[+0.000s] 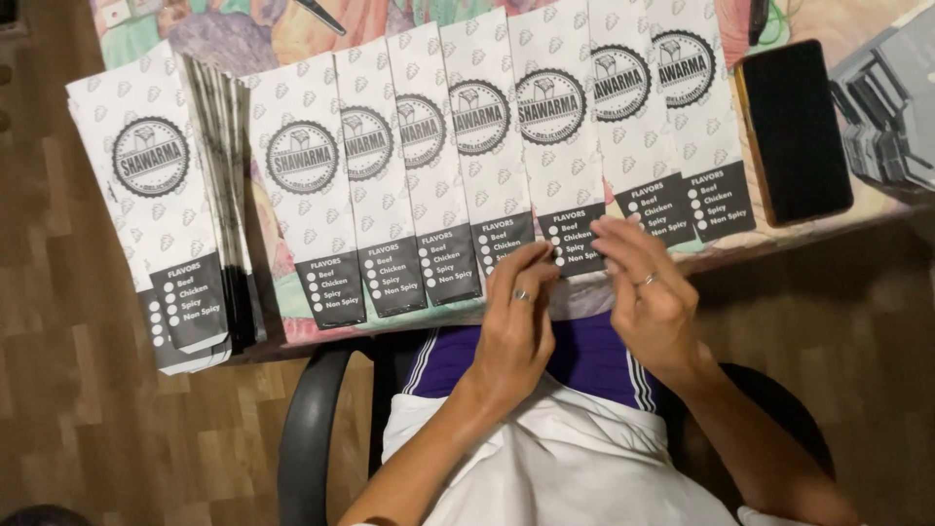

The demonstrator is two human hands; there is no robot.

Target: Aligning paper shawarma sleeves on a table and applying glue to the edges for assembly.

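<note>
Several long white paper bags with round black stamps and grey bottom panels lie overlapping in a row point(458, 146) across the table. My left hand point(516, 317) and my right hand point(648, 287) meet at the near end of one bag point(560, 136) in the middle of the row. The fingertips of both hands pinch its grey bottom panel at the table edge. Each hand wears a ring. A thick stack of the same bags point(161, 195) lies at the left, hanging over the edge.
A black phone in a brown case point(794, 127) lies at the right of the row. Grey folded items point(891, 107) sit at the far right. The table point(321, 34) has a colourful patterned cover. A dark chair arm point(307, 429) curves below, over a wooden floor.
</note>
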